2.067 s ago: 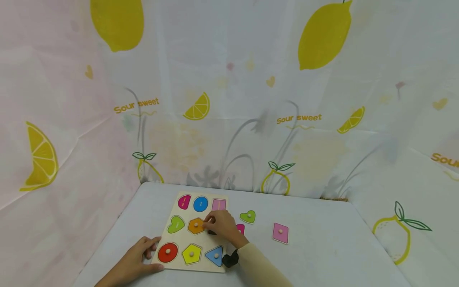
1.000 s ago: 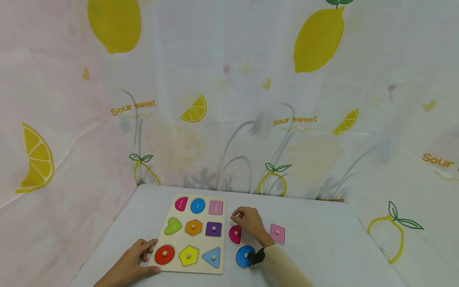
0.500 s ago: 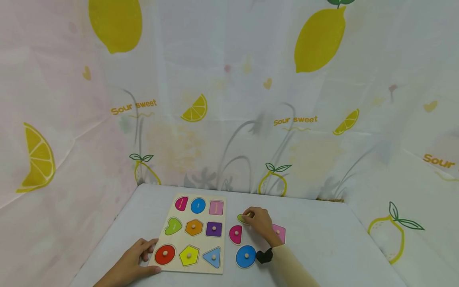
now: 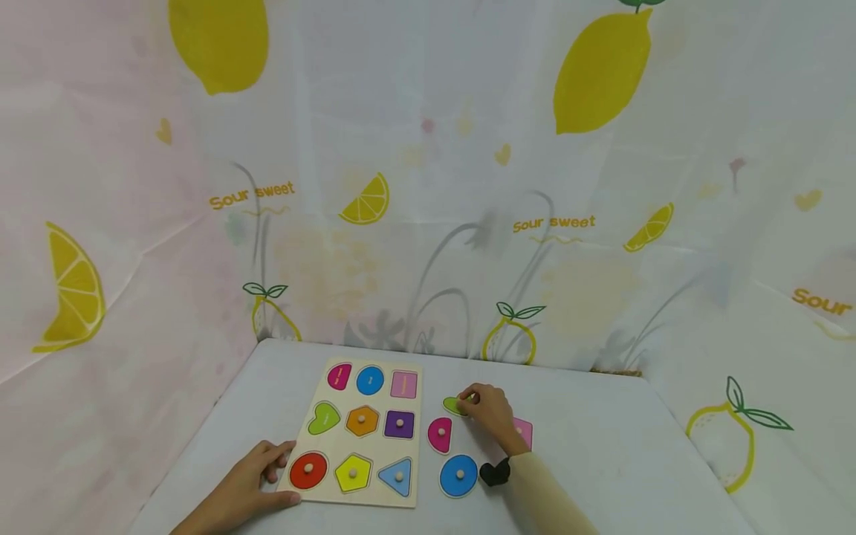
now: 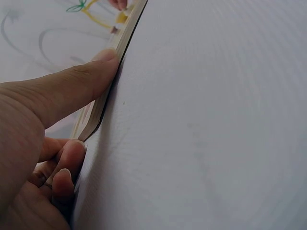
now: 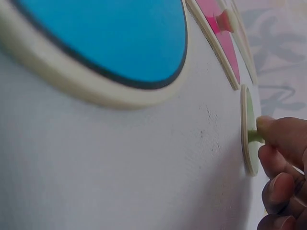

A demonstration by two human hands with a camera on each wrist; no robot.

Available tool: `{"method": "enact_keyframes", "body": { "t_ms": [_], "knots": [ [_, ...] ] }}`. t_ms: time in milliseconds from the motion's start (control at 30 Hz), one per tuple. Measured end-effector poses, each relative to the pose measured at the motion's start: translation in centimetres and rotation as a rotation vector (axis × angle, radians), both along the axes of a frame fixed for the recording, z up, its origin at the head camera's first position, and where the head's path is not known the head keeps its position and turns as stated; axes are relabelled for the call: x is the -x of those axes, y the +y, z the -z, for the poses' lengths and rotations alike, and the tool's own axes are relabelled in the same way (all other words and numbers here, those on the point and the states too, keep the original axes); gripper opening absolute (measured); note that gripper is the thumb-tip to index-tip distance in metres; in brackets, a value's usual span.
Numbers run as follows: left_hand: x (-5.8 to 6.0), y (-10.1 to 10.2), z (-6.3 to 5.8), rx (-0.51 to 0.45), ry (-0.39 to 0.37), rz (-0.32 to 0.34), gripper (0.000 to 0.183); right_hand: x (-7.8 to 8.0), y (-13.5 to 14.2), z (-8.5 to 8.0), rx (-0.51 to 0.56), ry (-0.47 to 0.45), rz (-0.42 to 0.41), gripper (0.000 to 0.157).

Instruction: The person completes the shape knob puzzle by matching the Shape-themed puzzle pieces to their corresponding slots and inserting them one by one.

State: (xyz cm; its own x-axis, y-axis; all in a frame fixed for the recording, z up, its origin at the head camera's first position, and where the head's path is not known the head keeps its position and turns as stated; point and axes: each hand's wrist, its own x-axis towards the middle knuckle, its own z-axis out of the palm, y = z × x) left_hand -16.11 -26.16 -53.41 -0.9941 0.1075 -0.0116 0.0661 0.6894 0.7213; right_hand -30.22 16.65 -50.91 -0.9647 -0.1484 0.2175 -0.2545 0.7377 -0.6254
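The wooden peg puzzle board [image 4: 337, 444] lies flat on the left half of the table. My left hand [image 4: 249, 479] holds its near left corner; in the left wrist view the thumb [image 5: 88, 79] lies against one edge and curled fingers touch the other side. Right of the board, my right hand [image 4: 491, 414] pinches the knob of a green heart puzzle piece [image 4: 451, 406], partly covered by the fingers. The right wrist view shows this green piece [image 6: 250, 158] edge-on, close to the white tabletop; whether it touches is unclear.
Near the right hand lie a magenta half-round piece [image 4: 439, 436], a blue round piece [image 4: 458, 476] and a partly hidden pink square piece [image 4: 524, 432]. On the board sit several knobbed pieces, including a purple square [image 4: 399, 424]. Lemon-printed cloth [image 4: 428, 253] stands behind the table.
My right hand has let go of the purple square, now in the board, and moved right to the green heart, pinching its knob. My left hand has stayed at the board's corner.
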Motion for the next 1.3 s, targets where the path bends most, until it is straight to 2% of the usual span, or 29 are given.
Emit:
{"method": "enact_keyframes", "body": {
  "t_ms": [433, 567, 1000, 1133, 1300],
  "knots": [
    [0.3, 0.3, -0.1, 0.007, -0.072, -0.062, 0.096, -0.1, -0.7, 0.1, -0.041, -0.039, 0.112, 0.018],
    [0.2, 0.2, -0.1, 0.006, -0.07, -0.054, 0.096, 0.0, -0.9, 0.2, -0.035, -0.028, 0.135, 0.018],
    [0.0, 0.1, 0.1, -0.007, -0.042, -0.02, 0.094, 0.0, -1.2, 0.7, -0.029, 0.015, 0.164, 0.016],
    [0.0, 0.0, -0.1, -0.018, -0.022, 0.001, 0.093, -0.1, -1.4, 0.7, -0.021, 0.038, 0.145, 0.017],
    [0.0, 0.1, -0.3, -0.021, -0.031, -0.009, 0.093, -0.1, -1.6, 0.5, -0.003, 0.04, 0.108, 0.017]
  ]
}}
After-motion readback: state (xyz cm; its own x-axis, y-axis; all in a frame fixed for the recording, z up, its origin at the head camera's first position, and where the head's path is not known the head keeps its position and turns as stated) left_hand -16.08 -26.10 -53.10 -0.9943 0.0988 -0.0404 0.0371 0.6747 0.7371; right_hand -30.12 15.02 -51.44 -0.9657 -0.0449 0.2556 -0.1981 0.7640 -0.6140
